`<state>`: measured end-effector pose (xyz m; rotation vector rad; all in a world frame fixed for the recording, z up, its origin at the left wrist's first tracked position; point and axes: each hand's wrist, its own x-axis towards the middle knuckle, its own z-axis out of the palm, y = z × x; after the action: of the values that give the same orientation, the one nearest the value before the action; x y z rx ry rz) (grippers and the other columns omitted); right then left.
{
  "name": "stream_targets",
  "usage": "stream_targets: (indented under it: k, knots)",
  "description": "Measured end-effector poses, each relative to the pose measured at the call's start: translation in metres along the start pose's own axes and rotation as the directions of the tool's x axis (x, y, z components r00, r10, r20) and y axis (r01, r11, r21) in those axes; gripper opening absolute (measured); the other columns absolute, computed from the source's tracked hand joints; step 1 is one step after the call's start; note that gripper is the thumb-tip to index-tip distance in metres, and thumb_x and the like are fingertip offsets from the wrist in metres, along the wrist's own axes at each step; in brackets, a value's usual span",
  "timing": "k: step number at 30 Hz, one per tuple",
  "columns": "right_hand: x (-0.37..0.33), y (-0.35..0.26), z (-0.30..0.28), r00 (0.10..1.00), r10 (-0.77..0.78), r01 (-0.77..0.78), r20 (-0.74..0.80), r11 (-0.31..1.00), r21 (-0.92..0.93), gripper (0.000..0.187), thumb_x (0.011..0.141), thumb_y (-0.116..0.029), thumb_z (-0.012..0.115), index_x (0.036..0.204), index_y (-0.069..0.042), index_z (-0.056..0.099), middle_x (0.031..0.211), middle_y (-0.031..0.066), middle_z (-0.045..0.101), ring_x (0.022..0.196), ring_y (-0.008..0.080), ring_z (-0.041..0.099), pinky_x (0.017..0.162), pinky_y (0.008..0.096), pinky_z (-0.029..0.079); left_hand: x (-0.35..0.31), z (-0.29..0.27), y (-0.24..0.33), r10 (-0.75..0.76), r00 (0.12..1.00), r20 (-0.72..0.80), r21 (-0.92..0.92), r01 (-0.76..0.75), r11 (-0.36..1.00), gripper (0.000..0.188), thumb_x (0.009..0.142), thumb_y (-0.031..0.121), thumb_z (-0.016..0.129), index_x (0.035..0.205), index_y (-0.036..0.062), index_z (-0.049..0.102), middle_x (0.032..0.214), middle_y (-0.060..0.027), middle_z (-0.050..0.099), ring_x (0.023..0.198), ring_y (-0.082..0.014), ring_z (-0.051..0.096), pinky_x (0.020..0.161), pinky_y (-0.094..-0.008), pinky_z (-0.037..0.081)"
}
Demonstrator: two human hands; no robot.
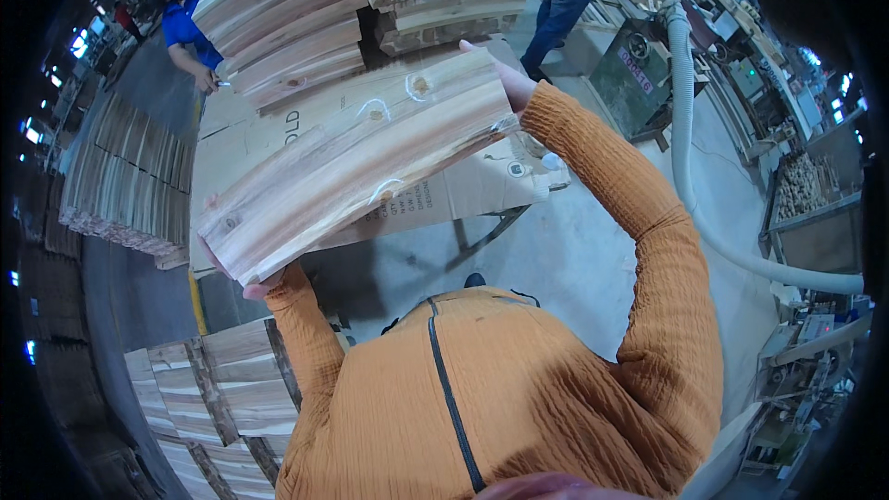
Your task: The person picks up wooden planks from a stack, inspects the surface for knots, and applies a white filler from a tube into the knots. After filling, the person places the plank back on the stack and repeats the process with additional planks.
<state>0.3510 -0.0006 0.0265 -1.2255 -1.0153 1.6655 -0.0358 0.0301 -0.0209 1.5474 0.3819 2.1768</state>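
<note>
A long pale wooden board (343, 171) with lengthwise bands of lighter and redder grain is held up in front of me, tilted so its right end lies farther away. White curved marks ring several of its knots. My left hand (261, 288) grips the near left end from beneath, most of its fingers hidden by the wood. At the far right end my right hand (516, 85) is closed around the edge, one fingertip showing above. Below the board lies flat printed cardboard (495, 181) covering a table.
Stacked boards (282, 23) and wooden blocks (449, 0) stand on the far side. More stacks (125, 171) sit at left and near left (218, 380). Two people in blue work beyond. A green machine (634, 69) and grey hose (683, 111) are at right.
</note>
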Motion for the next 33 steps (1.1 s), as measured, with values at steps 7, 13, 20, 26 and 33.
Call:
stream_targets:
  k: [7, 13, 20, 26, 33]
  knots:
    - [-0.008, 0.001, 0.006, 0.997, 0.067, -0.075, 0.039, 0.966, 0.246, 0.090, 0.076, -0.078, 0.038, 0.137, -0.012, 0.038, 0.134, 0.0207, 0.044, 0.107, 0.0421, 0.053, 0.075, 0.0633, 0.047, 0.004, -0.018, -0.035, 0.036, 0.999, 0.033, -0.087, -0.033, 0.996, 0.115, 0.067, 0.089, 0.027, 0.138, -0.0003, 0.026, 0.134, -0.0264, 0.038, 0.121, -0.0366, 0.044, 0.100, -0.0493, 0.039]
    - [-0.011, -0.003, 0.026, 0.994, 0.113, -0.094, -0.002, 0.838, 0.537, 0.074, 0.085, -0.065, 0.043, 0.126, -0.003, 0.048, 0.124, 0.0179, 0.054, 0.103, 0.0290, 0.058, 0.087, 0.0448, 0.048, 0.011, -0.026, -0.013, -0.217, 0.973, 0.083, -0.113, 0.226, 0.968, 0.099, 0.077, 0.076, 0.028, 0.141, 0.0006, 0.024, 0.140, -0.0262, 0.029, 0.128, -0.0384, 0.034, 0.105, -0.0522, 0.030]
    - [-0.023, 0.019, 0.037, 0.999, 0.033, -0.015, -0.025, 0.850, 0.526, 0.065, 0.088, -0.057, 0.043, 0.120, -0.001, 0.053, 0.114, 0.0150, 0.060, 0.100, 0.0249, 0.061, 0.091, 0.0360, 0.047, 0.011, -0.030, 0.000, -0.571, 0.817, 0.085, -0.727, 0.443, 0.526, 0.067, 0.089, 0.053, 0.030, 0.131, 0.0017, 0.040, 0.131, -0.0188, 0.045, 0.120, -0.0316, 0.044, 0.101, -0.0469, 0.036]
    - [-0.033, 0.022, 0.036, 0.994, 0.031, 0.019, -0.106, 0.896, 0.444, 0.069, 0.088, -0.059, 0.042, 0.127, -0.002, 0.047, 0.120, 0.0139, 0.057, 0.101, 0.0258, 0.060, 0.091, 0.0394, 0.048, -0.010, -0.067, -0.025, -0.700, 0.696, 0.162, 0.012, 0.708, 0.706, 0.041, 0.096, 0.030, 0.035, 0.123, 0.0026, 0.049, 0.115, -0.0128, 0.058, 0.108, -0.0258, 0.054, 0.095, -0.0373, 0.044]
    - [-0.059, 0.063, 0.047, 0.980, 0.138, -0.054, -0.146, 0.883, 0.467, 0.061, 0.085, -0.039, 0.052, 0.130, 0.000, 0.041, 0.121, 0.0181, 0.053, 0.105, 0.0274, 0.057, 0.088, 0.0392, 0.048, 0.019, -0.054, 0.031, -0.846, -0.060, 0.530, -0.389, 0.869, -0.305, 0.055, 0.091, 0.042, 0.043, 0.130, 0.0029, 0.045, 0.125, -0.0155, 0.053, 0.110, -0.0295, 0.054, 0.096, -0.0409, 0.044]
